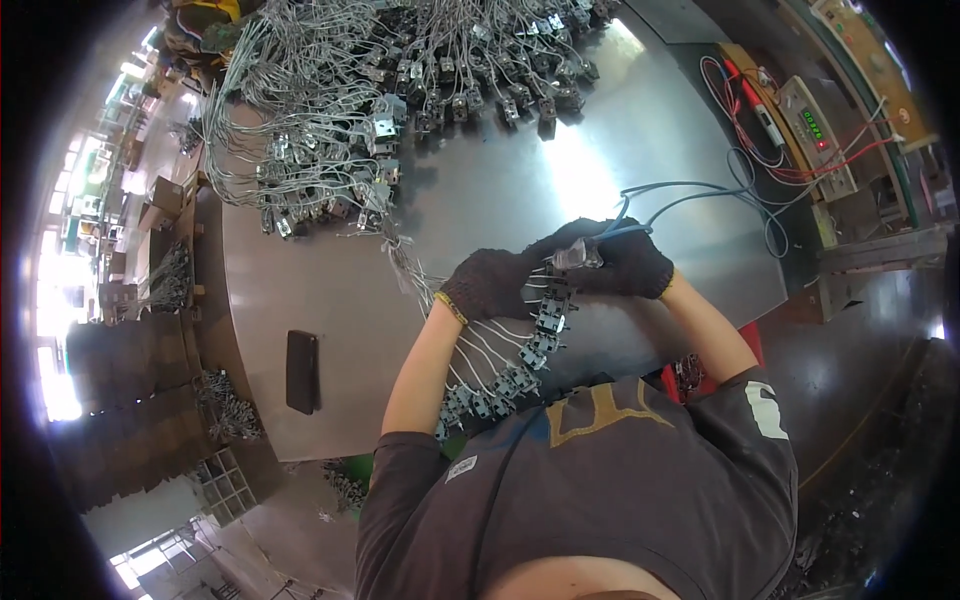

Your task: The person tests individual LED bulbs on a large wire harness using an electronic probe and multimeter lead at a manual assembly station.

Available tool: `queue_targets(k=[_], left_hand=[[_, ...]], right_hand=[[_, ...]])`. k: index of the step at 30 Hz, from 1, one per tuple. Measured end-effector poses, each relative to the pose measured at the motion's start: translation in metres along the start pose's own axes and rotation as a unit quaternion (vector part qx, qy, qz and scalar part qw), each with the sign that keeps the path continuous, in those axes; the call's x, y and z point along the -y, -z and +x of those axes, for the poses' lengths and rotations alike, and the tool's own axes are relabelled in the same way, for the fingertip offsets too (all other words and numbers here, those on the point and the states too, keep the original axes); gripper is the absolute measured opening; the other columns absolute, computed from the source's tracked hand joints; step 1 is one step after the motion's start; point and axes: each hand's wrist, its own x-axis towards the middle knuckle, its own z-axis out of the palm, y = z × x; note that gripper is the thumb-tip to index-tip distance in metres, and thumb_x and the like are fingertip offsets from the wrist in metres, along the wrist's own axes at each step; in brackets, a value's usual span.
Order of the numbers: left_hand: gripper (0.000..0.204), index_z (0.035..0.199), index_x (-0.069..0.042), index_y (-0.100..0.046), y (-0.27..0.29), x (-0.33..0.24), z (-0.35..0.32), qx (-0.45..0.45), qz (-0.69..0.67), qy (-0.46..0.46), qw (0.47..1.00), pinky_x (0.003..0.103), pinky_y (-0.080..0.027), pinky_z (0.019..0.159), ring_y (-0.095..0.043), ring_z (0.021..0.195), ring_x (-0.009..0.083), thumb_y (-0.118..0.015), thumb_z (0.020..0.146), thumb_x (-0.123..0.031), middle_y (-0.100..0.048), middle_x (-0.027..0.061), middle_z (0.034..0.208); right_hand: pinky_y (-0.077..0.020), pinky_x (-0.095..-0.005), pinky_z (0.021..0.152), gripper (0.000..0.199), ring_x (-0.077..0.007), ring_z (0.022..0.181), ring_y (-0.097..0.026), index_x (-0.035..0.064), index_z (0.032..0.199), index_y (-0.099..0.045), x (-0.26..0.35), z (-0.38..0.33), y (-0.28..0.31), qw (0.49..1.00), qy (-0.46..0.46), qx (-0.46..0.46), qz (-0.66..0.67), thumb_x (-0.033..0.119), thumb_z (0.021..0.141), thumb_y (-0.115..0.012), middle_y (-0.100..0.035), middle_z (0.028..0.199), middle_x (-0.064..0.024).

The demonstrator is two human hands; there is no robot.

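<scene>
Both of my hands wear dark knit gloves and meet at the near middle of the metal table. My left hand (492, 284) is closed around white wires of a strand of small grey-green switch-like blocks (538, 345), close to its upper end. The strand curves down in front of my body, with thin white wires (475, 355) leading off each block. My right hand (630, 264) grips a clear plastic connector (578, 255) from which blue cables (690, 188) run off to the right. The connector sits against the strand's top block; whether the two are joined is hidden by my fingers.
A big heap of wired metal parts (330, 120) covers the table's far left and middle. A dark flat phone-like case (301, 372) lies at left. On the right stand a meter with a green display (815, 130) and a red-handled tool (755, 100). Below the edge is a red bin (752, 345).
</scene>
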Motion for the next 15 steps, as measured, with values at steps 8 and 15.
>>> queue_targets(k=[8, 15], left_hand=[[0.109, 0.163, -0.025, -0.029, 0.000, 0.010, 0.007, -0.038, -0.019, -0.006, 0.999, 0.053, -0.059, 0.083, -0.073, 0.091, 0.0457, -0.088, 0.073, -0.047, -0.074, 0.0254, 0.095], [0.120, 0.168, -0.025, -0.020, -0.002, 0.011, 0.009, -0.043, -0.014, -0.007, 0.999, 0.055, -0.059, 0.078, -0.073, 0.085, 0.0455, -0.089, 0.071, -0.035, -0.073, 0.0237, 0.089]], right_hand=[[-0.0573, -0.0387, 0.092, 0.027, -0.0253, 0.108, -0.073, 0.0065, 0.113, -0.079, -0.030, -0.030, 0.029, 0.996, -0.022, -0.074, 0.047, 0.027, 0.096, -0.076, -0.073, 0.126, -0.0134], [-0.0577, -0.0368, 0.091, 0.035, -0.0227, 0.102, -0.074, 0.0005, 0.119, -0.071, -0.034, -0.037, 0.022, 0.990, -0.016, -0.092, 0.109, 0.025, 0.094, -0.077, -0.076, 0.112, -0.0119]])
